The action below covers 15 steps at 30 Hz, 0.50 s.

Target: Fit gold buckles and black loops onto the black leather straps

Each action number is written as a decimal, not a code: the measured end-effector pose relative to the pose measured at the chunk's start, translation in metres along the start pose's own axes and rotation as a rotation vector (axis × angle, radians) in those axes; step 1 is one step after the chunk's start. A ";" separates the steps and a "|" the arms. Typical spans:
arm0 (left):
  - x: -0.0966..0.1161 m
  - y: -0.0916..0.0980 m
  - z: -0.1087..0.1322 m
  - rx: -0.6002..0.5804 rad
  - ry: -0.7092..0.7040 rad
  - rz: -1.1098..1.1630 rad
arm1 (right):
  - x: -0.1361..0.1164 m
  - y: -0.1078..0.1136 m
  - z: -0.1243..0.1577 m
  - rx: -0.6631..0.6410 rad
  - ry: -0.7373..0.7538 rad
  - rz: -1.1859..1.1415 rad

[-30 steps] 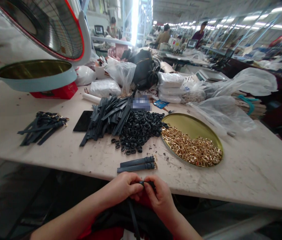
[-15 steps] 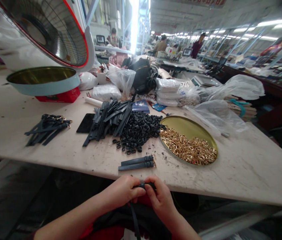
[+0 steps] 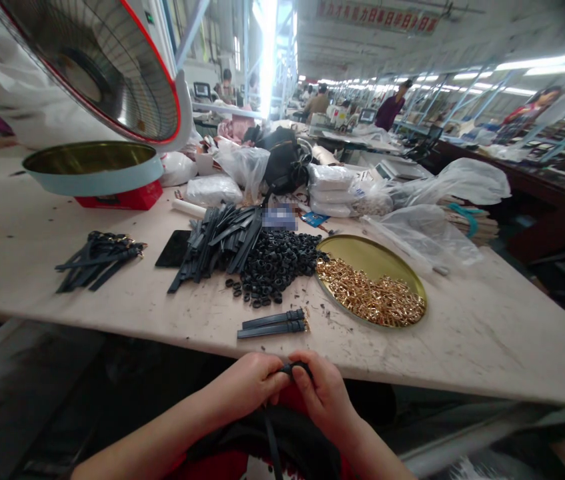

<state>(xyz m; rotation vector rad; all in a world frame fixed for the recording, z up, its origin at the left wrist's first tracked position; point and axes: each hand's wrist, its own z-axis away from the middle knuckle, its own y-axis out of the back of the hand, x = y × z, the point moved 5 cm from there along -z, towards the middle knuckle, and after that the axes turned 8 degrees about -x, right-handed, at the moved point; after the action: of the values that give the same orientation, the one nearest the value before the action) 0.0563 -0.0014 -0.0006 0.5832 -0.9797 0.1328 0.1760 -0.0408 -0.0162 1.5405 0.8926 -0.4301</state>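
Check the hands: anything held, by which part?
Left hand and right hand pinch a dark strap by its upper part; the rest hangs below. The exact grip spot is hidden.

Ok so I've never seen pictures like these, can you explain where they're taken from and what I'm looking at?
There's no robot here. You're looking through one camera worn on a person's head, facing forward and down. At the bottom are that person's bare left hand and right hand, together holding a dark strap whose end hangs below. On the table ahead lie two buckled straps. Beyond them are a pile of dark strips, a heap of small black loops, and a round tray of gold-coloured metal pieces. Further left is another bunch of straps.
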 end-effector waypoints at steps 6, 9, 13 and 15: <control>-0.007 0.006 -0.001 -0.061 0.020 0.111 | 0.006 -0.001 0.001 0.007 -0.009 0.009; -0.008 0.004 -0.005 -0.072 0.021 0.172 | 0.007 -0.002 -0.002 -0.041 0.024 0.021; -0.003 0.000 -0.013 -0.081 -0.014 0.200 | 0.008 -0.004 -0.004 -0.051 0.047 -0.017; 0.000 0.000 -0.015 -0.072 -0.043 0.144 | 0.012 -0.007 -0.003 -0.007 0.000 -0.078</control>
<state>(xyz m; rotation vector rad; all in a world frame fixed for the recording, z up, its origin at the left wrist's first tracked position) 0.0678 0.0070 -0.0064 0.4509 -1.0644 0.2129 0.1779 -0.0343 -0.0289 1.5033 0.9554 -0.4824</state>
